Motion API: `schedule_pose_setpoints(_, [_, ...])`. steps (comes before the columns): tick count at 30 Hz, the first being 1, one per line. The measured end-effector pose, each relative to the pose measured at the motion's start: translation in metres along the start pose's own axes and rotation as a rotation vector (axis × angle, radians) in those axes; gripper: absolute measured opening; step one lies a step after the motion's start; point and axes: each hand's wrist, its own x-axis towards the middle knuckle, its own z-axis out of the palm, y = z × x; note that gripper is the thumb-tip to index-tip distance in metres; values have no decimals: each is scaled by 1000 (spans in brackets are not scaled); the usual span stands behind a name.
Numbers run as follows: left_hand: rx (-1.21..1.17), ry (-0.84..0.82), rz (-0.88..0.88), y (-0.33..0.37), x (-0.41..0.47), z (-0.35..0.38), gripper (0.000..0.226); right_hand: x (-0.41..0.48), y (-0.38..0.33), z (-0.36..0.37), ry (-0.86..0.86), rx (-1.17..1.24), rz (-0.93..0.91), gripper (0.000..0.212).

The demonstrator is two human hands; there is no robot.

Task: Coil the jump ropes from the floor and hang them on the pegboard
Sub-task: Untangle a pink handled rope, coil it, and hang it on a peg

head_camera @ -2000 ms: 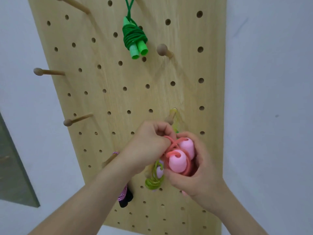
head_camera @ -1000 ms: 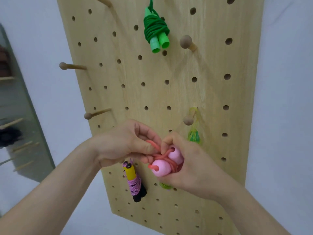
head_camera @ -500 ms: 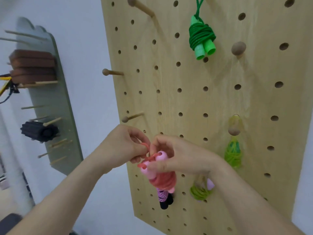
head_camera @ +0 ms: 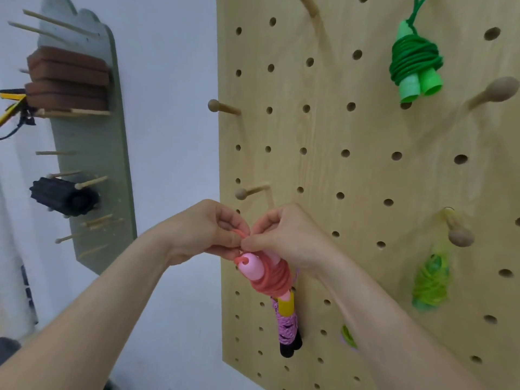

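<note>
Two hands meet before the lower left of the pegboard (head_camera: 309, 130): the left hand (head_camera: 206, 235) and right hand (head_camera: 292, 237) each pinch, fingertip to thumb, the small cord loop (head_camera: 241, 234) at the top of the pink rope (head_camera: 268, 277). Two seconds earlier the right hand cupped this bundle, handles toward the camera, while the left worked the cord across it, further right near the lime rope (head_camera: 430, 285). Now the bundle hangs free beneath the fingertips, wound tight round its handles, in front of the purple rope (head_camera: 287, 325) already on the board. The view has also swung left, bringing a grey rack (head_camera: 92, 142) into sight. Judged from this, coiling is finished and only hanging remains. A bare peg (head_camera: 247, 191) stands just above the hands, and the loop probably goes there. The loop is small, so it may need spreading to pass the knob. The green rope (head_camera: 413, 66) hangs at upper right.
</note>
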Motion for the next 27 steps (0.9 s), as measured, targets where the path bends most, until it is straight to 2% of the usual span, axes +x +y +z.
schedule_pose_setpoints(5, [-167,1,57,-24,2,-14,14,11,-7,14,-23,5,-33,15])
schedule_pose_setpoints(10, [-249,-13,103,-32,4,-16,26,17,0,15,-82,234,-15,12])
schedule_pose_setpoints(12, [-291,0,144,-33,5,-13,22,20,1,11,-122,332,23,13])
schedule_pose_setpoints(15, [-435,58,248,-35,8,-6,33,29,8,-2,-122,540,61,19])
schedule_pose_setpoints(17, [-548,155,285,-34,11,-1,35,34,12,-8,-78,544,27,20])
schedule_pose_setpoints(19, [-594,253,266,-28,14,5,29,37,17,-9,-39,520,-28,16])
schedule_pose_setpoints(22, [-472,393,212,-18,18,10,18,42,23,-8,28,527,-106,15])
schedule_pose_setpoints(25, [-254,399,139,-17,22,17,17,48,25,-7,55,521,-177,25])
schedule_pose_setpoints(27, [-197,474,144,-20,28,20,11,54,24,-1,84,471,-214,28])
